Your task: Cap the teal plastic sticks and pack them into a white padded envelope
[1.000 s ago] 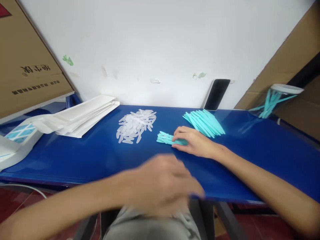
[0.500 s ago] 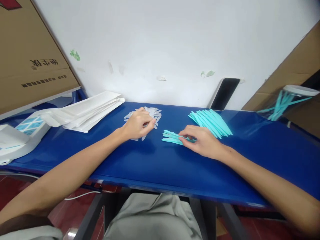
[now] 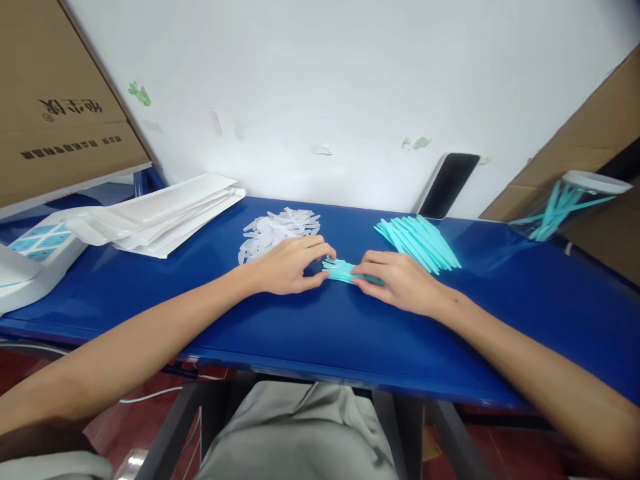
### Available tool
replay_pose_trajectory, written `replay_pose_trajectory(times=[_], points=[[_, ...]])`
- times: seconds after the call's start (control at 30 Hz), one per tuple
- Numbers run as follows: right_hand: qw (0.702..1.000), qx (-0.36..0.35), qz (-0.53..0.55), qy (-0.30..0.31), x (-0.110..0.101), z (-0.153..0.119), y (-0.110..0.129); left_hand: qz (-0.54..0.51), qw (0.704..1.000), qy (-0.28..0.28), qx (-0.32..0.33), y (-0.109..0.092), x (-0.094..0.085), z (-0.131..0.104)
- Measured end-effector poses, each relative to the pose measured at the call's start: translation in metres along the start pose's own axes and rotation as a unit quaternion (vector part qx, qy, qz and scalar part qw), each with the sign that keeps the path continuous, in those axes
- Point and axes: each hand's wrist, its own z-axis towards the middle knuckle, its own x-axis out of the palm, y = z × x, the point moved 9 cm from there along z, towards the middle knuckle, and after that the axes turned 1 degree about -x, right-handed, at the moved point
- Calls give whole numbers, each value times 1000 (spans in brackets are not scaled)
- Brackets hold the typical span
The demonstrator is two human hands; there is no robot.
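Observation:
A small bundle of thin turquoise sticks (image 3: 341,270) lies over the middle of the blue table. My right hand (image 3: 400,280) is closed on the right part of the bundle, thumb and fingers on either side. At the bundle's left ends, the thumb and forefinger of my left hand (image 3: 293,265) close around the stick tips. Just behind my left hand is a heap of small translucent white strips (image 3: 277,228), partly covered by it. Beyond my right hand, a larger pile of turquoise sticks (image 3: 420,243) lies slanted and side by side.
White paper sleeves (image 3: 170,210) lie stacked at the left, near a white device with blue panels (image 3: 43,243). A phone (image 3: 450,185) leans on the wall. At the right, a clear container (image 3: 565,207) holds more turquoise sticks. Cardboard boxes (image 3: 65,100) flank the table.
My left hand has moved right from over the white strips to the left ends of the turquoise bundle, uncovering more of the heap. My right hand stays on the bundle.

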Motion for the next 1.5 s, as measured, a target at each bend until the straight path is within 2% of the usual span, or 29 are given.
replay_pose_trajectory(times=[0.4,0.9,1.23,1.5], points=[[994,80,62,35,1,-1,-9,9,1000,16,-9,2,6,0],[992,57,103,43,0,1,3,-6,999,41,2,-2,8,0],[984,70,150,64,2,3,7,-13,998,58,10,-4,11,-1],[986,71,150,32,-2,2,-2,-16,999,49,9,-2,10,-2]])
